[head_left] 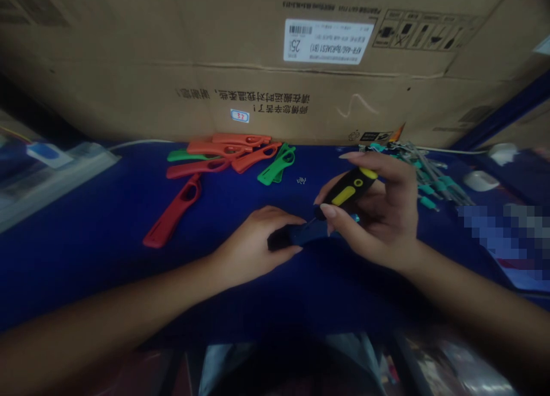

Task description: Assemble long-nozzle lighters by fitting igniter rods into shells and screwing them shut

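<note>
My left hand (251, 244) is closed around a dark blue, long plastic lighter casing (315, 232), holding it low over the blue table. In my right hand (389, 218) is a black and yellow screwdriver (350, 191), gripped by its handle and tilted. Its thin shaft points down-left to the casing's upper face, close to my left fingertips; whether it sits in a screw is too small to tell. Part of the casing's right end is hidden behind my right fingers. Just beyond the hands lies a small pile of screws (301, 180).
Red (174, 212), orange (253, 157) and green casings (277, 165) lie at the back left. Thin metal rods with teal parts (429, 181) are heaped at the back right. A large cardboard box (193, 81) stands behind the table (107, 212). A white object (481, 181) sits at right.
</note>
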Demonstrator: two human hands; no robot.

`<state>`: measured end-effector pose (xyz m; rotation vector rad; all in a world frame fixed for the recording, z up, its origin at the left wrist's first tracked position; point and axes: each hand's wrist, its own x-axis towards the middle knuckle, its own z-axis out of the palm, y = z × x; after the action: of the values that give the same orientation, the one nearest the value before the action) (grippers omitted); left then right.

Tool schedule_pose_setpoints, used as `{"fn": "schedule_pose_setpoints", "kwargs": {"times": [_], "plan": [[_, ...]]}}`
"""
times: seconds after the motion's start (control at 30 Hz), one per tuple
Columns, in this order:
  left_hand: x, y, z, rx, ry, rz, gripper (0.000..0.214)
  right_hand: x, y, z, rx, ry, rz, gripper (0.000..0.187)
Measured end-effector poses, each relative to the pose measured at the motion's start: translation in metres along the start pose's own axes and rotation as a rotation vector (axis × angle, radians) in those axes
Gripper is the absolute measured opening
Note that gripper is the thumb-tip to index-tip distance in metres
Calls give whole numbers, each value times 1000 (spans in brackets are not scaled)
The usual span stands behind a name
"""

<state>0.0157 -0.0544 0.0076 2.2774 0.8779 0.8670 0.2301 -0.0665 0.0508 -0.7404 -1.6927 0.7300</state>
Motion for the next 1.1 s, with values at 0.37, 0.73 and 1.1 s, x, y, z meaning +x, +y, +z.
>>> {"fn": "schedule_pose_setpoints", "kwargs": {"times": [0.37, 0.73, 1.1], "plan": [[-1, -1, 0, 31, -9, 28, 34, 4, 7, 2, -58, -62, -179, 64], [1, -2, 2, 35, 16, 30, 34, 3, 12, -1, -251, -7, -351, 62], [15, 9, 18, 36, -56, -33, 36, 51, -16, -24, -590, -339, -393, 41]]}}
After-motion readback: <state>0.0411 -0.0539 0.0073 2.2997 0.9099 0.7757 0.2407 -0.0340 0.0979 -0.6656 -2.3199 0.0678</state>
